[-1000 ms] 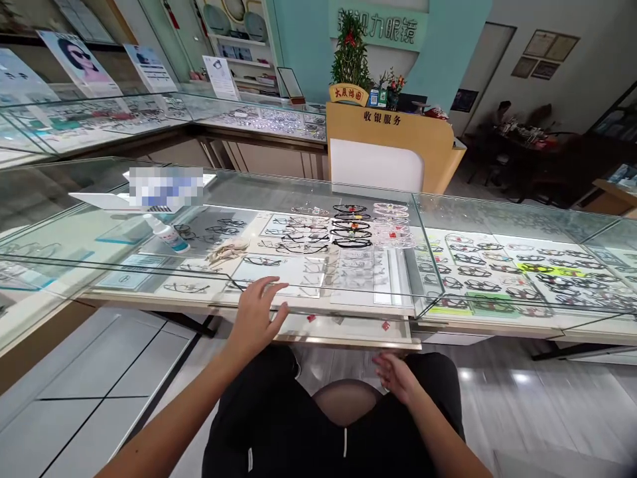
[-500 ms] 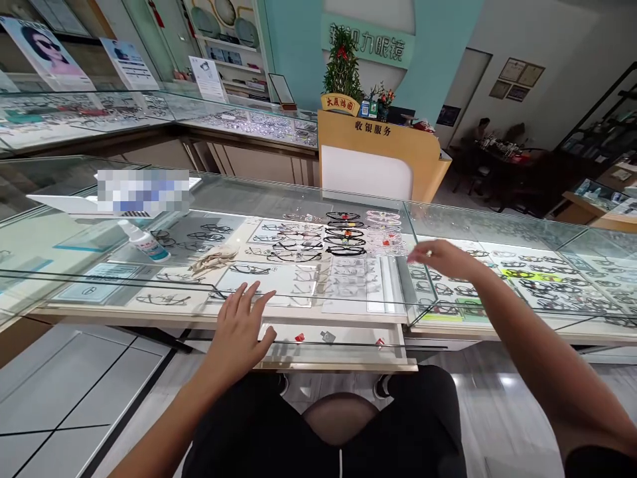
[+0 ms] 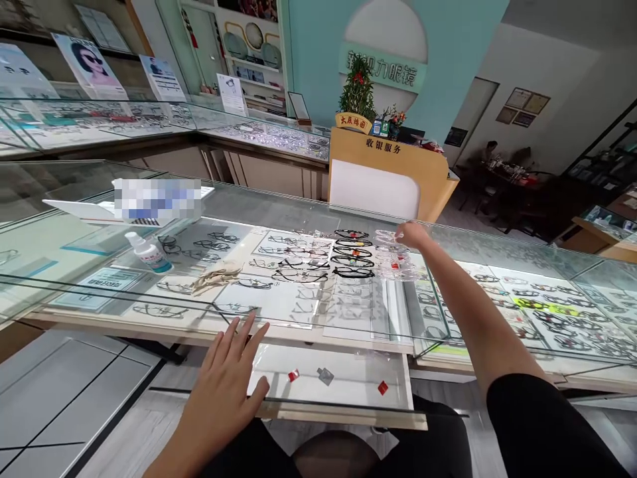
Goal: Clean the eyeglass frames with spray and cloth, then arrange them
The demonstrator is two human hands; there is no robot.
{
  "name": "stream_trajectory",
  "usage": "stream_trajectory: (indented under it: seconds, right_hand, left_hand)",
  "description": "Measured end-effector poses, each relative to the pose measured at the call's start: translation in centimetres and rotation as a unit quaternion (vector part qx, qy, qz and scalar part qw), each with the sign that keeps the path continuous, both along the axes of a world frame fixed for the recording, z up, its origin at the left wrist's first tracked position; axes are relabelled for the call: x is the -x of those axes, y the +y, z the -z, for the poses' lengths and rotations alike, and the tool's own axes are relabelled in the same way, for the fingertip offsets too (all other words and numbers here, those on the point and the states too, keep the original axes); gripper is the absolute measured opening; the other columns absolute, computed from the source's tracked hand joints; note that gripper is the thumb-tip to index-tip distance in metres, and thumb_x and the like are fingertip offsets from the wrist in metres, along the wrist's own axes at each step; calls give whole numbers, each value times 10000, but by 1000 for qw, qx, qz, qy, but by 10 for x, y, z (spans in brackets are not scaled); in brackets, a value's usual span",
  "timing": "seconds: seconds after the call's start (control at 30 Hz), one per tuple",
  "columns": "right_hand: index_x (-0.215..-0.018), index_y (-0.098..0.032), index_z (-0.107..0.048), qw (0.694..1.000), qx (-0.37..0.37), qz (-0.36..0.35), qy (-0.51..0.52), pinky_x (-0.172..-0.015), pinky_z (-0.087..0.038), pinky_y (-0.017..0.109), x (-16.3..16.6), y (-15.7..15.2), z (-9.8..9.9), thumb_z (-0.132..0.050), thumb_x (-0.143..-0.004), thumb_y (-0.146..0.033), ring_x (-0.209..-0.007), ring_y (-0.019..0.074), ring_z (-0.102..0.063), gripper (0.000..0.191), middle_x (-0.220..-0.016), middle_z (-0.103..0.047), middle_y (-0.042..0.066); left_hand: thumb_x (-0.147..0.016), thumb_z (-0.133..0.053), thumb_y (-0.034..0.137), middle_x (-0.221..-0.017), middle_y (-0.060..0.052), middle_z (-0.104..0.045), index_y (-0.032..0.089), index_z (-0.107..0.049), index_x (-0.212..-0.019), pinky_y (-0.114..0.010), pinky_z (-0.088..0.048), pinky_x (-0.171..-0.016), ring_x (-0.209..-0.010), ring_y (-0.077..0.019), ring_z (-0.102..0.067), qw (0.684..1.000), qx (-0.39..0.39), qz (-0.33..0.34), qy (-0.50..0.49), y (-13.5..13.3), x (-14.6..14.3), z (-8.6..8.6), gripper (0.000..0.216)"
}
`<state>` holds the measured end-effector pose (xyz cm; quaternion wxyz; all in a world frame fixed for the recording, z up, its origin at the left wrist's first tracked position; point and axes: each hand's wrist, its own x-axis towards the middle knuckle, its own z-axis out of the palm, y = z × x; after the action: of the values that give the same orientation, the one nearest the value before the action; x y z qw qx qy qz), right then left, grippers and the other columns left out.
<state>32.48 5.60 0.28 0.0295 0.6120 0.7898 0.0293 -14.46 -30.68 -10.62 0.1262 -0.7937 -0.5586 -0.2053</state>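
My left hand [image 3: 231,372] is open, fingers spread, at the front edge of the glass display case [image 3: 279,332], beside an open drawer [image 3: 348,398]. My right hand [image 3: 415,236] reaches over the glass top to the farthest pair of clear pinkish eyeglasses [image 3: 385,236]. Its fingers are closed at that pair's right end, though the fingertips are partly hidden. Nearer me in the same column lie more clear eyeglasses [image 3: 398,271]. To their left is a column of black eyeglasses [image 3: 353,272], then thin-framed eyeglasses [image 3: 301,274].
A white spray bottle [image 3: 149,253], a crumpled tan cloth [image 3: 216,277] and an open white laptop [image 3: 84,211] are on the left. The drawer holds red tags [image 3: 383,387] and a grey tag [image 3: 325,376]. More frames fill the right-hand case [image 3: 552,309]. A wooden counter [image 3: 388,156] stands beyond.
My right hand has moved left and away from me, from above the case's right side to the far clear eyeglasses. More of the drawer's inside shows. My left hand stays spread near the front edge.
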Motion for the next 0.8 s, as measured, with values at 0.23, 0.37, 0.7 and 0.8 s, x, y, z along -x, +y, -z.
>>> stream_trajectory:
  seconds: [0.23,0.37,0.7,0.8]
  right_hand:
    - [-1163,-184,-789,999,47,1,-6,-1122,-486,449,8,30,14,-712,-969,-288,-1367,298,-596,234,-1378,-735,114]
    - [-1147,-160,-764,998,60,17,-6,-1097,-517,489,10,37,11,-731,-994,-336,-1278,272,-659,235,-1287,-750,106]
    - [-1184,-123,-776,997,-11,73,39,-1025,-523,411,16,0,-22,-681,-1002,-253,-1252,293,-666,243,-1260,-760,166]
    - [-1183,-120,-784,996,-35,36,76,-1043,-483,357,16,-31,-44,-619,-1017,-227,-1271,285,-640,257,-1338,-727,172]
  left_hand:
    - [-832,-609,317,-1767,-145,-309,194,-351,-1665,-564,-229,-1316,-1641,-411,-256,1000,6,-15,1,-7,-2,-7,880]
    - [-829,-615,329,-1766,-143,-314,214,-335,-1675,-576,-247,-1306,-1636,-421,-265,1000,7,-16,7,-7,-2,-7,898]
    - [-831,-610,365,-1737,-137,-374,235,-368,-1651,-572,-226,-1317,-1635,-412,-269,1000,1,-5,-1,-5,2,1,865]
    - [-847,-602,386,-1720,-162,-395,203,-437,-1611,-598,-238,-1310,-1631,-427,-270,1000,9,-1,-7,-6,1,2,802]
